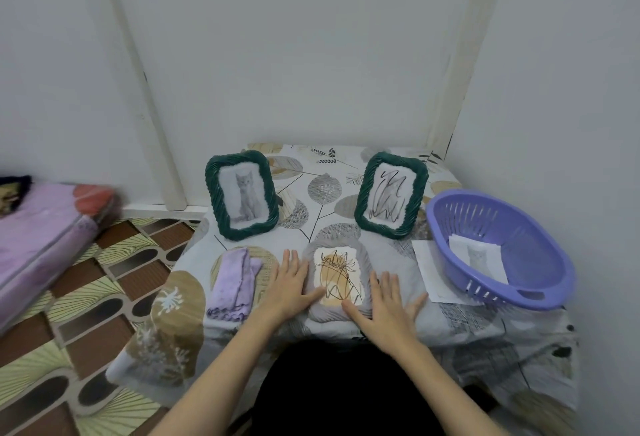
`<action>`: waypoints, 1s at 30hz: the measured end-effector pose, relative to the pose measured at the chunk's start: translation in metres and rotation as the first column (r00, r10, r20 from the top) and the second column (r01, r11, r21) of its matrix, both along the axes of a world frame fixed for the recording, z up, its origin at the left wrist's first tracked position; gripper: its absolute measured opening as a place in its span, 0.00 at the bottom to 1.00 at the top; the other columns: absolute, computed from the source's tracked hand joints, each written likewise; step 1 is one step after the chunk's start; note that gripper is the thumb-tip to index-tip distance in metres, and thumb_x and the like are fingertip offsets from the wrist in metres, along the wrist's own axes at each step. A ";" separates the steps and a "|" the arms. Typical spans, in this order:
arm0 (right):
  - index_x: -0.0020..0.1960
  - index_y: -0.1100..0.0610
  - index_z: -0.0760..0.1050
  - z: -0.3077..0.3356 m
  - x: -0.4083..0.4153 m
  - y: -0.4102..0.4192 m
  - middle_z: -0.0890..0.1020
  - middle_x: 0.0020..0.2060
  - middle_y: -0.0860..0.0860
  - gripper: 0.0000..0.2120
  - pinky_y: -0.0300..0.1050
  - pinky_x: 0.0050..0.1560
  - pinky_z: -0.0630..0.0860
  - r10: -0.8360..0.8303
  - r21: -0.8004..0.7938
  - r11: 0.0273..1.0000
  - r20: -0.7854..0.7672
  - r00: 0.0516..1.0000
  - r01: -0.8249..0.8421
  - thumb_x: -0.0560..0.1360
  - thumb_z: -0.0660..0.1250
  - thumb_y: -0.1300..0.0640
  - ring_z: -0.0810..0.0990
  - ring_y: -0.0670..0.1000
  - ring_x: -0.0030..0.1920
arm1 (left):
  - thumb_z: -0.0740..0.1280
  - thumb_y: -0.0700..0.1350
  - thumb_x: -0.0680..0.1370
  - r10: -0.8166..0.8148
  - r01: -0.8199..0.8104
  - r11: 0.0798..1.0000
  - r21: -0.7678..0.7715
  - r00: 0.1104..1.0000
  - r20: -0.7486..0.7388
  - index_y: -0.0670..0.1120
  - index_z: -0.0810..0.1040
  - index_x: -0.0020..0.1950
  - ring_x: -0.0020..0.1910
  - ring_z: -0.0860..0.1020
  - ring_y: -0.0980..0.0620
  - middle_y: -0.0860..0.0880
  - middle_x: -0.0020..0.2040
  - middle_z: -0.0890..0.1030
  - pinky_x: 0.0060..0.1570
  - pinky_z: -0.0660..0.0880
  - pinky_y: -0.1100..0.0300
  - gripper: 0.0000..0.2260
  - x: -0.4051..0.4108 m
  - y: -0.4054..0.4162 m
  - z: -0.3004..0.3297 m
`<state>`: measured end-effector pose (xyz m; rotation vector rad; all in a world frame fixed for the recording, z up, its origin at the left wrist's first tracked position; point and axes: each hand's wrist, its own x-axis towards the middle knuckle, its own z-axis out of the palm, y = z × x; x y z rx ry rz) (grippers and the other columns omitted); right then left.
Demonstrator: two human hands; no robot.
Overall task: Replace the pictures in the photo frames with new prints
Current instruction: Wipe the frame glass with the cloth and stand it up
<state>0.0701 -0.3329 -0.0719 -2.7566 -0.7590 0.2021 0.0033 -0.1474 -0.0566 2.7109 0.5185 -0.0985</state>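
- Left of the grey frame (337,278), a folded lilac cloth (233,285) lies on the surface (460,318); a careless sweep could drag it off.
- The left hand (289,283) and right hand (384,304) rest flat beside the grey frame, fingers (294,262) straight, gripping nothing; flipping it hastily could crease its scribbled picture.
- Behind it, two green frames (241,195) stand upright; a bump could topple them.
- Right of it, the purple basket (498,248) holds a cat print (479,259) and covers a loose sheet (427,269).

Two dark green frames (241,195), grey frame (337,278), purple basket (498,248), lilac cloth (233,283), leaf-patterned tablecloth (322,189)
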 end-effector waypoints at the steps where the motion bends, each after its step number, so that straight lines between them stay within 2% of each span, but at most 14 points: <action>1: 0.75 0.53 0.39 -0.003 0.000 0.000 0.40 0.75 0.56 0.55 0.65 0.53 0.16 0.004 -0.012 1.000 0.028 1.000 -0.003 0.57 0.30 0.22 0.34 0.53 0.74 | 0.53 0.58 0.80 0.015 -0.016 1.000 0.013 0.999 0.037 0.44 0.52 0.76 0.76 0.39 0.46 0.42 0.77 0.42 0.73 0.40 0.49 0.29 -0.002 0.003 0.002; 3: 0.76 0.53 0.39 -0.005 -0.001 0.000 0.40 0.75 0.58 0.57 0.60 0.46 0.11 0.010 -0.022 1.000 0.049 0.999 -0.009 0.54 0.26 0.22 0.33 0.54 0.74 | 0.52 0.50 0.81 0.156 -0.153 0.988 -0.035 0.949 0.275 0.42 0.63 0.71 0.75 0.52 0.42 0.38 0.75 0.56 0.72 0.51 0.48 0.21 -0.010 0.014 0.008; 5: 0.76 0.53 0.39 -0.005 0.000 0.000 0.40 0.75 0.58 0.57 0.59 0.45 0.11 0.014 -0.036 0.999 0.042 0.999 -0.012 0.54 0.26 0.22 0.34 0.54 0.74 | 0.57 0.44 0.79 0.398 -0.367 0.916 -0.159 0.791 0.465 0.38 0.68 0.66 0.67 0.65 0.39 0.36 0.67 0.68 0.67 0.62 0.47 0.18 -0.025 0.032 0.017; 6: 0.76 0.53 0.39 -0.005 0.000 0.001 0.40 0.75 0.58 0.57 0.59 0.46 0.12 0.015 -0.040 0.999 0.038 0.999 -0.014 0.55 0.26 0.22 0.34 0.54 0.74 | 0.60 0.44 0.78 0.501 -0.470 0.862 -0.190 0.733 0.459 0.37 0.67 0.66 0.64 0.67 0.38 0.36 0.64 0.70 0.64 0.65 0.46 0.18 -0.031 0.042 0.021; 8: 0.76 0.53 0.39 -0.005 -0.001 0.001 0.40 0.75 0.58 0.57 0.61 0.49 0.14 0.016 -0.045 0.999 0.029 0.999 -0.014 0.54 0.26 0.22 0.34 0.54 0.74 | 0.60 0.49 0.78 0.660 -0.630 0.751 -0.198 0.701 0.271 0.38 0.63 0.68 0.64 0.66 0.36 0.34 0.64 0.69 0.63 0.65 0.46 0.22 -0.043 0.059 0.027; 11: 0.76 0.53 0.40 -0.005 -0.001 0.000 0.41 0.75 0.58 0.59 0.66 0.57 0.20 0.009 -0.050 0.999 0.030 1.000 -0.008 0.52 0.23 0.21 0.35 0.55 0.75 | 0.59 0.42 0.78 0.715 -0.701 0.692 -0.172 0.698 0.034 0.38 0.60 0.69 0.66 0.65 0.35 0.34 0.66 0.68 0.62 0.65 0.48 0.21 -0.047 0.064 0.033; 13: 0.76 0.53 0.40 -0.003 -0.002 0.000 0.41 0.75 0.59 0.61 0.68 0.62 0.25 0.003 -0.054 0.999 0.025 1.000 -0.002 0.51 0.23 0.21 0.35 0.55 0.75 | 0.63 0.40 0.75 0.696 -0.679 0.706 -0.201 0.718 0.019 0.37 0.62 0.66 0.63 0.68 0.36 0.35 0.63 0.71 0.57 0.68 0.50 0.21 -0.044 0.068 0.030; 16: 0.76 0.52 0.39 0.007 -0.005 0.004 0.42 0.75 0.57 0.56 0.66 0.67 0.31 -0.001 0.040 0.999 -0.010 1.000 0.002 0.56 0.33 0.20 0.37 0.57 0.75 | 0.68 0.40 0.69 0.654 -0.560 0.673 -0.484 0.756 0.035 0.39 0.75 0.55 0.55 0.76 0.38 0.38 0.54 0.78 0.50 0.75 0.49 0.15 -0.041 0.068 0.038; 18: 0.74 0.44 0.44 0.021 -0.009 0.013 0.47 0.76 0.52 0.45 0.60 0.72 0.39 0.068 0.311 0.950 -0.069 0.995 -0.043 0.64 0.42 0.23 0.43 0.55 0.76 | 0.70 0.43 0.65 0.626 -0.455 0.618 -0.642 0.778 0.052 0.44 0.79 0.45 0.48 0.79 0.41 0.41 0.47 0.81 0.47 0.79 0.46 0.11 -0.037 0.054 0.048; 19: 0.73 0.39 0.47 0.033 -0.013 0.020 0.51 0.76 0.49 0.37 0.58 0.74 0.46 0.134 0.486 0.872 -0.116 0.984 -0.062 0.68 0.48 0.26 0.49 0.53 0.76 | 0.71 0.43 0.65 0.606 -0.393 0.584 -0.710 0.793 0.059 0.44 0.78 0.47 0.45 0.80 0.43 0.42 0.48 0.81 0.43 0.80 0.47 0.11 -0.033 0.044 0.054; 22: 0.72 0.38 0.54 0.073 -0.024 0.040 0.58 0.73 0.44 0.29 0.55 0.71 0.61 0.291 0.740 0.672 -0.253 0.923 -0.009 0.73 0.53 0.34 0.64 0.44 0.68 | 0.67 0.40 0.75 0.502 -0.152 0.420 -0.895 0.860 0.089 0.39 0.73 0.58 0.44 0.79 0.49 0.42 0.54 0.78 0.35 0.77 0.58 0.13 -0.016 0.011 0.069; 27: 0.75 0.51 0.54 0.087 -0.009 0.055 0.63 0.71 0.45 0.31 0.40 0.68 0.61 0.296 0.818 0.552 -0.370 0.881 0.158 0.76 0.63 0.47 0.63 0.43 0.68 | 0.50 0.59 0.80 0.382 0.065 -0.008 -0.998 0.922 0.057 0.41 0.76 0.58 0.48 0.82 0.47 0.44 0.53 0.82 0.45 0.81 0.56 0.25 0.004 -0.014 0.078; 29: 0.73 0.51 0.57 0.080 0.005 0.051 0.67 0.68 0.49 0.26 0.37 0.62 0.63 0.168 0.789 0.602 -0.276 0.946 0.124 0.78 0.61 0.53 0.67 0.46 0.65 | 0.49 0.58 0.80 0.396 0.075 0.002 -0.997 0.916 0.070 0.40 0.76 0.57 0.48 0.82 0.46 0.44 0.53 0.82 0.47 0.81 0.55 0.26 0.009 -0.012 0.075; 30: 0.73 0.50 0.59 0.076 0.013 0.048 0.67 0.67 0.52 0.24 0.38 0.61 0.64 0.081 0.739 0.667 -0.196 0.977 0.093 0.78 0.59 0.54 0.68 0.48 0.64 | 0.49 0.56 0.81 0.420 0.066 0.106 -0.992 0.901 0.105 0.40 0.75 0.57 0.48 0.81 0.46 0.44 0.52 0.81 0.46 0.80 0.55 0.24 0.011 -0.011 0.072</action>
